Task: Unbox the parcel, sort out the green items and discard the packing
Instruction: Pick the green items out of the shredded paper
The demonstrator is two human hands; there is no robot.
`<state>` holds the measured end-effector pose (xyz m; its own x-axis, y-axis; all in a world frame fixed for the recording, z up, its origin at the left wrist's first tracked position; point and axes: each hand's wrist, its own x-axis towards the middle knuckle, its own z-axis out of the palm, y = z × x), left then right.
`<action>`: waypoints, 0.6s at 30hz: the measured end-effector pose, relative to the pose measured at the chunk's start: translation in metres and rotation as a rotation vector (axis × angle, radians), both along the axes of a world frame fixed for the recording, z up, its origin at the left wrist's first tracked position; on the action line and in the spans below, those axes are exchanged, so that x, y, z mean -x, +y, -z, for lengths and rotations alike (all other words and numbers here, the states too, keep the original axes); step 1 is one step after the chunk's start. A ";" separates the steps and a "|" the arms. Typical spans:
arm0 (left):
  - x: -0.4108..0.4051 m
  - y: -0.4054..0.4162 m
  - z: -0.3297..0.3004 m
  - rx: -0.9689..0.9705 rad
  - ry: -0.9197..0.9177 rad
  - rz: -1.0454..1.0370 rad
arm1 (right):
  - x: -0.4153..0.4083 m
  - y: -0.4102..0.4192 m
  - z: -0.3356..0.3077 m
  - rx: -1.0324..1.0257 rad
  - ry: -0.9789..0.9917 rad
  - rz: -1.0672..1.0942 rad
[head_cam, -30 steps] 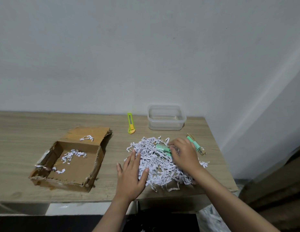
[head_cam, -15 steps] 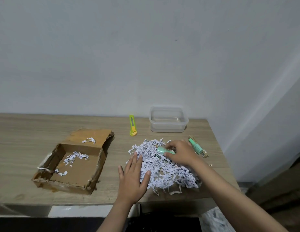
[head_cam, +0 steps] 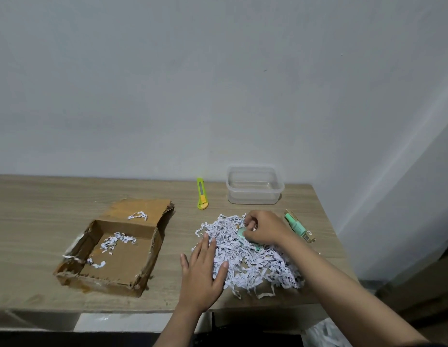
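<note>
A heap of white shredded paper (head_cam: 253, 259) lies on the wooden table (head_cam: 42, 209) in front of me. My left hand (head_cam: 201, 269) lies flat, fingers apart, on the heap's left edge. My right hand (head_cam: 264, 229) is closed on a small mint-green item (head_cam: 241, 233) at the top of the heap; most of the item is hidden by my fingers. A mint-green marker in its packaging (head_cam: 296, 225) lies to the right of the heap. The opened cardboard box (head_cam: 118, 246) sits to the left, with a few paper shreds inside.
An empty clear plastic container (head_cam: 254, 185) stands at the back by the wall. A yellow-green utility knife (head_cam: 201, 194) lies to its left. The table's right edge is close to the marker. Something white (head_cam: 325, 334) lies on the floor at the lower right.
My right hand has shifted a little toward the back of the heap with the small green item in its fingers. My left hand has stayed flat on the shreds.
</note>
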<state>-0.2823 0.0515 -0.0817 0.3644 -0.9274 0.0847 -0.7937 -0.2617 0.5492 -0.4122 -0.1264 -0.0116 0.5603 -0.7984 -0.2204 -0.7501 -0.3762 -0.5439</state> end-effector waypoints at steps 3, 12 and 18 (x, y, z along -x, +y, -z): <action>0.000 0.000 0.000 -0.002 -0.004 -0.004 | 0.000 0.001 -0.006 -0.016 0.064 -0.034; 0.000 -0.001 0.000 -0.008 -0.006 0.000 | -0.003 0.007 -0.003 -0.134 0.054 -0.008; 0.000 -0.001 0.000 -0.014 -0.012 0.002 | -0.011 0.016 -0.006 0.046 0.076 -0.073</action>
<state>-0.2819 0.0510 -0.0817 0.3612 -0.9293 0.0764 -0.8009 -0.2673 0.5358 -0.4016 -0.1107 -0.0056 0.6006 -0.7662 -0.2285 -0.7582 -0.4551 -0.4669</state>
